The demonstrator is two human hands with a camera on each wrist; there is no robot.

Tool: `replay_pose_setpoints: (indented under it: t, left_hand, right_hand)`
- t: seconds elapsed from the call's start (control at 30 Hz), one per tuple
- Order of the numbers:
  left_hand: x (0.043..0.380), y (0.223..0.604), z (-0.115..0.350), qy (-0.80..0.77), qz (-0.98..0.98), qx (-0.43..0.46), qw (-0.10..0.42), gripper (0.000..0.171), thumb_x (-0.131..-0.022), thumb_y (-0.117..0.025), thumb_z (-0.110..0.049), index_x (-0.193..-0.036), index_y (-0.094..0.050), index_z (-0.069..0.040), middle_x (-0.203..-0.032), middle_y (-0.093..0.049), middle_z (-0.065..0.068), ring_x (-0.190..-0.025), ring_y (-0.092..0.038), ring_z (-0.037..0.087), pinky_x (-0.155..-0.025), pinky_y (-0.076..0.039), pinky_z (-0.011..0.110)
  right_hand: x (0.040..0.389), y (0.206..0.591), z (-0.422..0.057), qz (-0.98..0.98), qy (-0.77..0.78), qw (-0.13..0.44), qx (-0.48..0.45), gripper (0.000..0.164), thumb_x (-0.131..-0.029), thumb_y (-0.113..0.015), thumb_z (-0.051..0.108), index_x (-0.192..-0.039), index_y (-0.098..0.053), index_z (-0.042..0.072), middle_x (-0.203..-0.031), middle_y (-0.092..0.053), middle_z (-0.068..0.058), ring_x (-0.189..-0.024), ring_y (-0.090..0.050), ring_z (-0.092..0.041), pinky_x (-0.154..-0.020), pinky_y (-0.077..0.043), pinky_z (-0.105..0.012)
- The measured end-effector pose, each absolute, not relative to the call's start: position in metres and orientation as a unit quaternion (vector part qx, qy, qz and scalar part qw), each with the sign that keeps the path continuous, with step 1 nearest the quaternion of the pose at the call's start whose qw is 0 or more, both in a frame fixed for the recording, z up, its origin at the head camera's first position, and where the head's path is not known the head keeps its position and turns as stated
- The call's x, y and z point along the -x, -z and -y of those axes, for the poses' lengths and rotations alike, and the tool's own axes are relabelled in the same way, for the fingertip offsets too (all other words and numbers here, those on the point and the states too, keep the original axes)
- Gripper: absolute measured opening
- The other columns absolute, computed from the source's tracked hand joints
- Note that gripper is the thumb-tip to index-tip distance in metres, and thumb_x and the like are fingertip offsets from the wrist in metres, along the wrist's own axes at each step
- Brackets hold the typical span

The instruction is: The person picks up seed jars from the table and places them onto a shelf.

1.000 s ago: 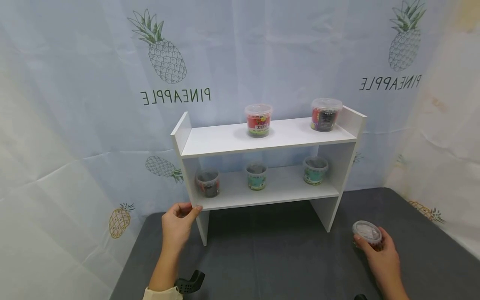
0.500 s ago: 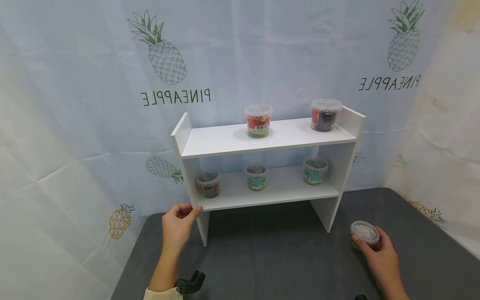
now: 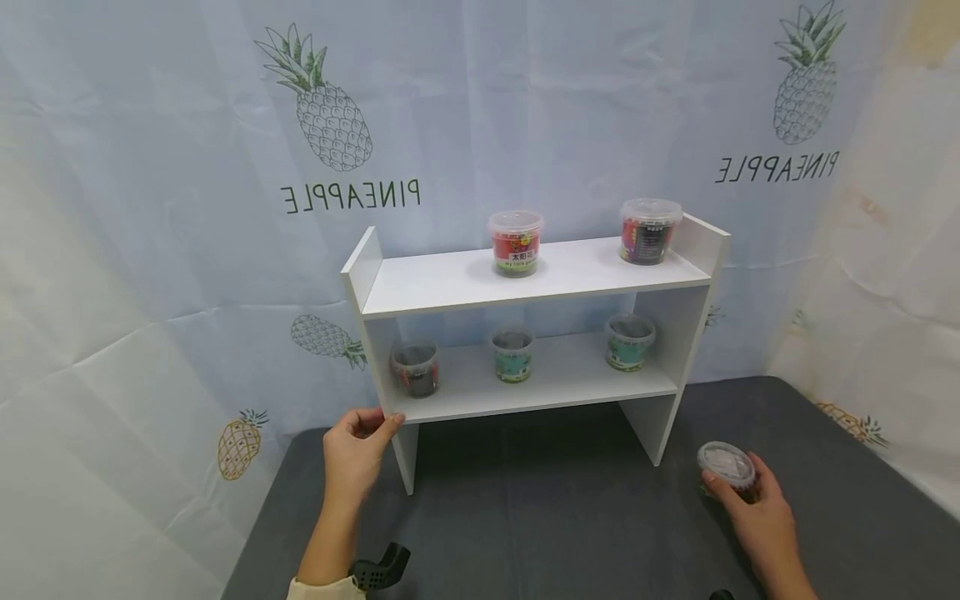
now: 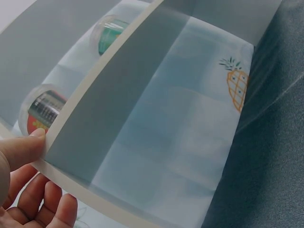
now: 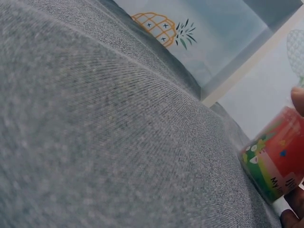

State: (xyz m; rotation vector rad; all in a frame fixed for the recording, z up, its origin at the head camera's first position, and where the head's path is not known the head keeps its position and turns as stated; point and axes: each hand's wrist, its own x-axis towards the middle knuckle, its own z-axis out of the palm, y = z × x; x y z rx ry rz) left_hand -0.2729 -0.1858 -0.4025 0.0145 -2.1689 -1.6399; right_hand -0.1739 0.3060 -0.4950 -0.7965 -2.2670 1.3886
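A white two-tier shelf (image 3: 525,410) stands on the dark table. My left hand (image 3: 356,454) grips its left side panel at the lower board, thumb on the front edge, fingers behind, as the left wrist view shows too. To the right of the shelf, my right hand (image 3: 763,515) holds a small lidded plastic tub (image 3: 726,464), its thumb and fingers around the sides. The right wrist view shows this tub's red and green label (image 5: 275,154), low over the grey cloth. A dark-labelled tub (image 3: 417,371) sits on the lower board close to my left hand.
On the upper board stand a red-labelled tub (image 3: 516,243) in the middle and a dark-and-red one (image 3: 649,232) at the right. Two green-labelled tubs (image 3: 513,357) share the lower board. Behind hangs a pineapple-print curtain (image 3: 465,125). A dark cloth (image 3: 555,517) covers the table.
My right hand has shifted slightly left with the tub in its grasp. My left hand has stayed on the shelf panel, and the shelf tubs stand where they were.
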Motion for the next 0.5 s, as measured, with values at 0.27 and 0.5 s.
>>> replay_pose_setpoints:
  t: [0.27,0.5]
  left_hand:
    - [0.2726,0.4037,0.1863,0.59,0.78,-0.005,0.211,0.032,-0.083,-0.081,-0.029,-0.098,-0.07,-0.004,-0.092,-0.069,0.01,-0.074,-0.062,0.005,-0.064,-0.052,0.019]
    - [0.2735,0.4033,0.1861,0.593,0.778,-0.008,0.208,0.032,-0.082,-0.082,-0.03,-0.098,-0.07,-0.004,-0.093,-0.069,0.01,-0.075,-0.063,0.005,-0.064,-0.052,0.019]
  right_hand:
    - [0.1724,0.4949,-0.3056,0.792,-0.508,0.19,0.279,0.092,-0.096,-0.057,0.052,-0.159,-0.006,0.007,-0.158,-0.019,-0.028,-0.144,-0.026,-0.044,-0.113,-0.028,-0.058]
    - [0.1726,0.4948,-0.3059,0.8,-0.497,0.185,0.28,0.092,-0.096,-0.054,0.055,-0.158,-0.007,0.004,-0.156,-0.023,-0.031,-0.141,-0.03,-0.047,-0.109,-0.032,-0.061]
